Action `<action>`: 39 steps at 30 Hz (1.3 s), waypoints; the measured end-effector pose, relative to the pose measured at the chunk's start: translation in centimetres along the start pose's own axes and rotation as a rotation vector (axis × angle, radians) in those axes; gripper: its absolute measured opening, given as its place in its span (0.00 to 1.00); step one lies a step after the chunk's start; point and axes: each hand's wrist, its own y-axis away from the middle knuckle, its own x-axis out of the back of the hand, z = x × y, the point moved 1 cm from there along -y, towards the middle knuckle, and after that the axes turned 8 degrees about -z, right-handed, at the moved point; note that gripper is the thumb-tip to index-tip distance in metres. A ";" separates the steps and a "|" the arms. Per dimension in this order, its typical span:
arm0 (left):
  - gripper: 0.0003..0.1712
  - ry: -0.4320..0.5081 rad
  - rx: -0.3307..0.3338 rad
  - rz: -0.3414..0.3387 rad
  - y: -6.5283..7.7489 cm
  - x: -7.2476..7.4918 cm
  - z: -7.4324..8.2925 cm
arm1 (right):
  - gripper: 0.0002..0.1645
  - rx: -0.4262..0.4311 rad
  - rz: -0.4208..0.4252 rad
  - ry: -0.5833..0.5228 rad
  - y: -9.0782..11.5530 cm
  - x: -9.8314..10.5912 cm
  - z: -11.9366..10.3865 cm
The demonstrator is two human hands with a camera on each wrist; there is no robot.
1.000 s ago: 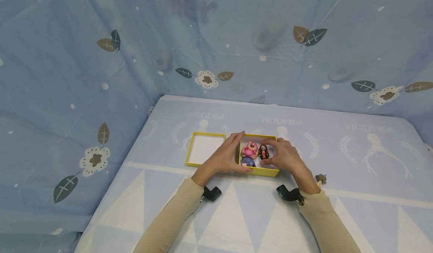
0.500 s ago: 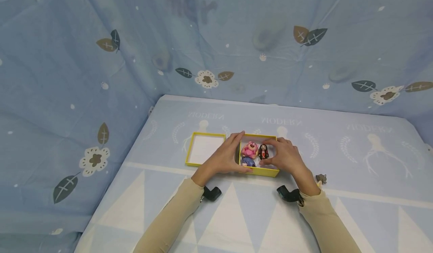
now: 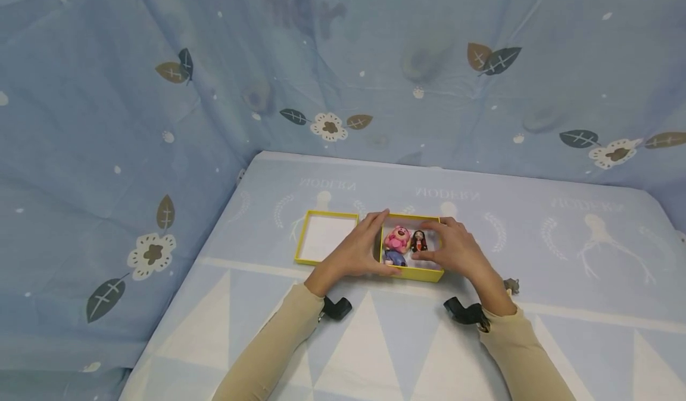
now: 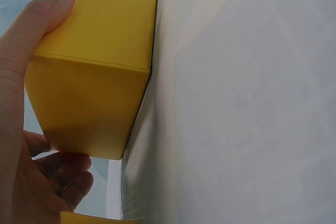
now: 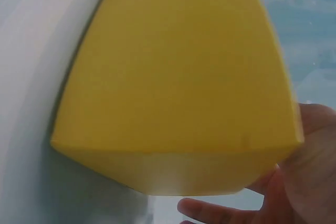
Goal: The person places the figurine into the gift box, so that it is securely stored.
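A yellow box (image 3: 420, 274) with a white inside lies open-topped on the table. My left hand (image 3: 356, 251) grips its left end, thumb (image 4: 52, 11) along the front wall and fingers round the back. Inside are a pink bear figure (image 3: 397, 239), a blue figure (image 3: 395, 258) below it, and a dark-haired doll figure (image 3: 418, 241) in red and black. My right hand (image 3: 452, 246) reaches over the box's right end. Its thumb and forefinger are spread apart beside the doll figure, with a gap between them. In the right wrist view the box wall hides most of that hand.
Left of the box lies its yellow-rimmed white lid (image 3: 327, 237). A small grey figure (image 3: 512, 285) lies by my right wrist. Black wrist cameras (image 3: 336, 308) hang under both forearms. Blue patterned cloth (image 3: 343, 61) rises behind the table.
My right hand has shifted slightly right, its forefinger drawing back from the doll figure. The left hand keeps its grip on the box, and the figures stay put.
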 end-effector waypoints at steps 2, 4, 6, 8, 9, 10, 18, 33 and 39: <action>0.75 -0.004 -0.001 -0.001 0.0 0.0 0.1 | 0.42 0.011 -0.016 -0.039 0.2 0.3 0.1; 0.75 -0.009 -0.001 -0.001 0.0 0.1 0.2 | 0.42 0.023 -0.026 -0.069 0.3 0.6 0.2; 0.75 -0.013 0.001 -0.001 -0.1 0.1 0.2 | 0.41 0.043 -0.039 -0.097 0.5 1.1 0.3; 0.75 -0.016 0.003 -0.003 -0.1 0.2 0.3 | 0.41 0.069 -0.054 -0.118 0.8 1.6 0.6; 0.75 -0.015 0.004 -0.004 -0.1 0.2 0.3 | 0.41 0.080 -0.063 -0.131 1.0 1.8 0.7; 0.75 -0.014 0.006 -0.005 -0.1 0.2 0.3 | 0.41 0.091 -0.074 -0.143 1.1 2.1 0.9; 0.75 -0.005 0.007 -0.005 0.0 0.2 0.4 | 0.43 0.080 -0.110 -0.172 2.0 3.8 2.3; 0.75 0.004 0.000 0.002 0.0 0.0 0.3 | 0.42 0.064 -0.179 -0.149 3.0 5.3 3.7; 0.75 0.004 0.010 -0.004 0.0 0.0 0.3 | 0.41 0.115 -0.200 -0.147 3.4 5.5 4.2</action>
